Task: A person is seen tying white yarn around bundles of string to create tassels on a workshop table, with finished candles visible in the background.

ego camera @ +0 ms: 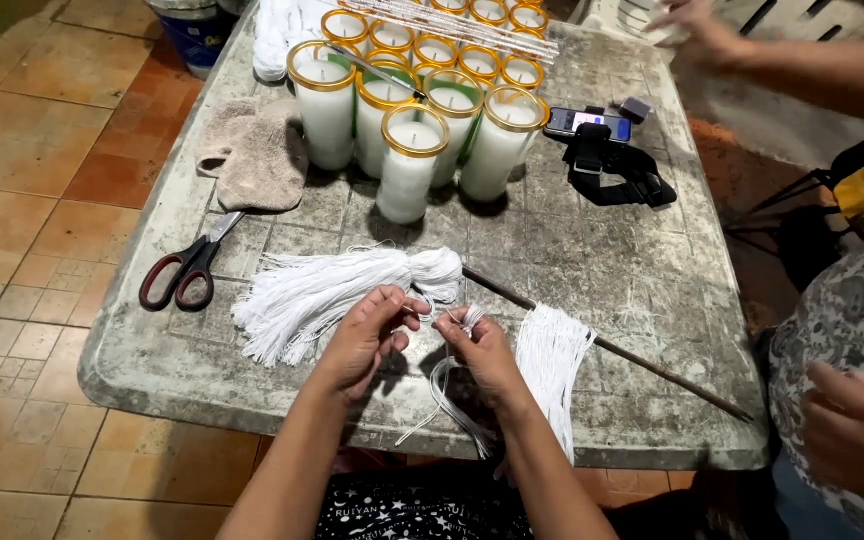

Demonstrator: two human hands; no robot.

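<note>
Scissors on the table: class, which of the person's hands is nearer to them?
Left. The left hand lies right of the scissors, by the string bundle; the right hand is farther right still.

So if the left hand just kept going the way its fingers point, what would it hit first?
Probably the bundle of white strings right ahead of the left hand; farther along that line stand the glass candles, though depth is hard to judge.

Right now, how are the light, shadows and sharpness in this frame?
Head view: bright overhead light, candles glare white, soft shadows under both hands on the table; centre sharp, another person's hand at the top edge blurred.
</note>
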